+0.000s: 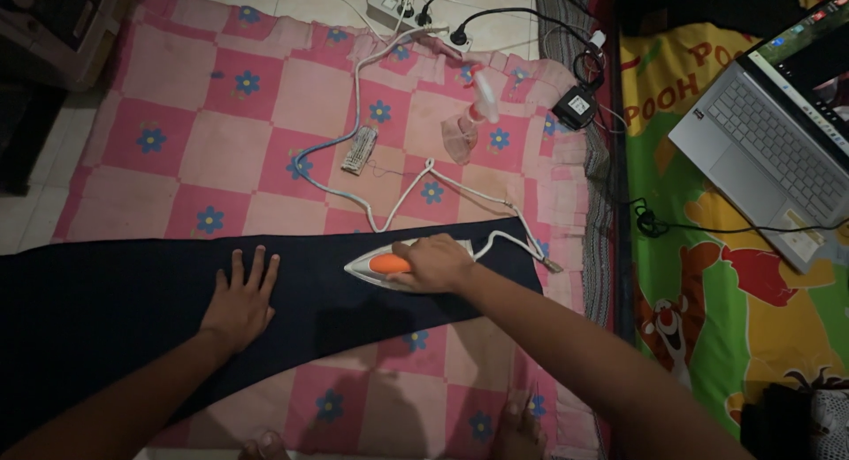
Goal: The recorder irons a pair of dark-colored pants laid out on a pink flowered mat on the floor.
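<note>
Meanwhile, right hand (pixel 435 264) on iron (pixel 389 266), near dark cloth (pixel 106 310) edge.

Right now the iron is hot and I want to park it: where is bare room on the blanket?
The pink checked blanket lies bare at its upper left, between the white cord and the blanket's left edge. It is crowded at the upper right: spray bottle, black adapter, cables. The dark cloth fills the near side, under both hands.

A white iron (pixel 393 265) with an orange handle lies flat on a dark navy cloth (pixel 115 310), nose pointing away from the right grip (pixel 435 264) closed over its handle. The cloth spreads smooth beneath the flat left grip (pixel 239 302).
</note>
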